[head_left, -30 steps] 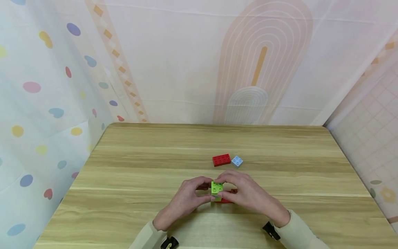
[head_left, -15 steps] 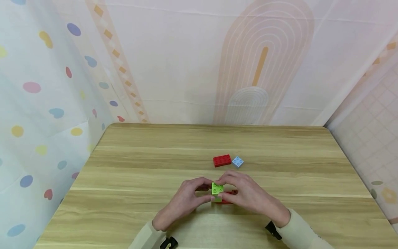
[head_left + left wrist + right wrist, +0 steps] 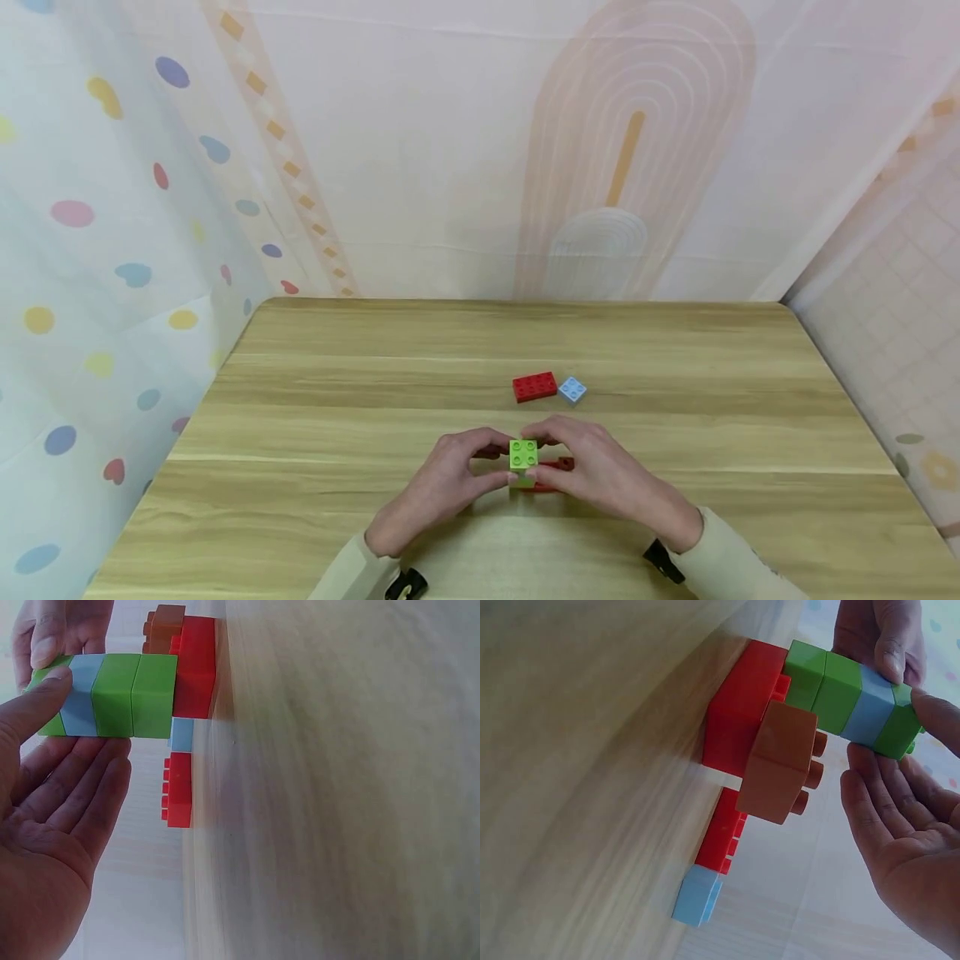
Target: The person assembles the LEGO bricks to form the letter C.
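A small tower of green, light blue and two more green bricks stands on a red base brick on the wooden table. A brown brick sits on the red base beside the tower. My left hand and right hand close in from either side and pinch the tower's top green brick. The left thumb lies on that brick. The right thumb presses its other side, with the fingers spread loosely below.
A loose red brick and a small light blue brick lie side by side just beyond the hands. Patterned cloth walls enclose the table on the left, back and right.
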`<state>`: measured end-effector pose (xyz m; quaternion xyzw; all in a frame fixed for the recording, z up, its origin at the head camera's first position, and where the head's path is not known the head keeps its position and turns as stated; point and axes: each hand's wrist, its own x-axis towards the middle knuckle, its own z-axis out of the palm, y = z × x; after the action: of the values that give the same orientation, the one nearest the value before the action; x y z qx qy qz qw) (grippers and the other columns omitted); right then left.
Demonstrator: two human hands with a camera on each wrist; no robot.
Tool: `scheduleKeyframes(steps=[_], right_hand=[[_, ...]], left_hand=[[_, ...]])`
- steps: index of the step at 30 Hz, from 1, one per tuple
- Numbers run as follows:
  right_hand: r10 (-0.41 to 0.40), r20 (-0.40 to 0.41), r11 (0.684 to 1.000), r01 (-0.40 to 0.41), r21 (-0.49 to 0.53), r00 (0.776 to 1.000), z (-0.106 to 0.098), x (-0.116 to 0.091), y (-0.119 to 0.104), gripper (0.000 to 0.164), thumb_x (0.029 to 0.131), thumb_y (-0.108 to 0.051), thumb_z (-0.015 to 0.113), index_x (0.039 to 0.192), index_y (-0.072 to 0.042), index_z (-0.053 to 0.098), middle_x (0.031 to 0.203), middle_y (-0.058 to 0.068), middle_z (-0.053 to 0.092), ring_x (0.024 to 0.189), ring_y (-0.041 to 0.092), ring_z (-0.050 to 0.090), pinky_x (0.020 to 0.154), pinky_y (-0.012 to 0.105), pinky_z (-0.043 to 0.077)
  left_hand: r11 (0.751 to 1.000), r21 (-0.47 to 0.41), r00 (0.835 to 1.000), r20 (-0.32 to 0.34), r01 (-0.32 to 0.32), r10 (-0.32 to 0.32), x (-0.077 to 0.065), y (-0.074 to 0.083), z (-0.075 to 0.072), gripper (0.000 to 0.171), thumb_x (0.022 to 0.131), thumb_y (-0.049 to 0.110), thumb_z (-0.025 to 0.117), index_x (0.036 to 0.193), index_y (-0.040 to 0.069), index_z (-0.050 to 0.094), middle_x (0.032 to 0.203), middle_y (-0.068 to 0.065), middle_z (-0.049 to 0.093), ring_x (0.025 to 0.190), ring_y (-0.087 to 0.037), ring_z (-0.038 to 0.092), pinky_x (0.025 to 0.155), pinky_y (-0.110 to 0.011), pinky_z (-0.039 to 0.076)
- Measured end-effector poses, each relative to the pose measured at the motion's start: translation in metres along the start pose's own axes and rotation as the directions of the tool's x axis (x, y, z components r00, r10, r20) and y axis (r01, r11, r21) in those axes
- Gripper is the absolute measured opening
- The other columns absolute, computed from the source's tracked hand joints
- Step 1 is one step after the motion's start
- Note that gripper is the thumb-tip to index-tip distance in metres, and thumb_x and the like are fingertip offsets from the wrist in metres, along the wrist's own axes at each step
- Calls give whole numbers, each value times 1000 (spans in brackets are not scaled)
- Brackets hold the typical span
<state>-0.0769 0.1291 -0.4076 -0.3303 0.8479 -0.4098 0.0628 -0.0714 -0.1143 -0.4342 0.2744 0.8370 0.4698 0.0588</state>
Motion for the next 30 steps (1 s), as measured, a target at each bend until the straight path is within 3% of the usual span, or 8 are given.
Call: scheduleKeyframes(steps=[3, 6, 12, 19, 30], right_hand=[[38, 24, 999, -38, 13, 999, -1, -2, 1, 51, 96, -34, 77, 135, -4, 63, 133, 7, 68, 113, 22, 68, 89, 36, 61], [53, 30, 998, -52, -37, 998, -4, -5, 3, 57, 96, -42, 74, 139, -6, 63, 135, 4, 67, 118, 20, 66, 94, 39, 59], [77, -22, 993, -79, -92, 997, -16, -7, 8, 47, 100, -38, 70, 139, -12, 64, 138, 0, 65, 127, 24, 62, 102, 51, 53], [43, -64, 987, -52, -151, 997, -21, -3, 20, 44, 104, -36, 65, 140, -11, 63, 138, 5, 66, 128, 28, 62, 103, 53, 52], [-15, -57, 973, 1, -230, 998, -27, 20, 33, 41, 103, -25, 67, 139, -6, 62, 139, 9, 65, 131, 34, 58, 111, 54, 46]], left_hand=[[1000, 10, 1000, 2, 2, -2, 0, 0, 0, 29, 92, 15, 80, 120, 10, 71, 117, 1, 74, 106, -19, 71, 94, -33, 58], [1000, 20, 1000, 3, 2, -2, -1, 0, -1, 30, 92, 16, 80, 120, 10, 71, 117, 1, 74, 106, -18, 70, 94, -34, 58], [999, 45, 1000, 8, 19, -19, -1, 1, -2, 32, 93, 18, 80, 122, 10, 70, 117, 1, 74, 106, -19, 70, 94, -38, 58], [998, 46, 999, 19, 36, -37, -1, 3, -2, 40, 94, 25, 79, 129, 7, 67, 124, -4, 72, 111, -26, 69, 96, -44, 57], [999, 46, 1000, -22, -20, 21, 4, 11, 1, 38, 92, 23, 81, 126, 11, 68, 120, 2, 72, 108, -18, 68, 95, -43, 58]])
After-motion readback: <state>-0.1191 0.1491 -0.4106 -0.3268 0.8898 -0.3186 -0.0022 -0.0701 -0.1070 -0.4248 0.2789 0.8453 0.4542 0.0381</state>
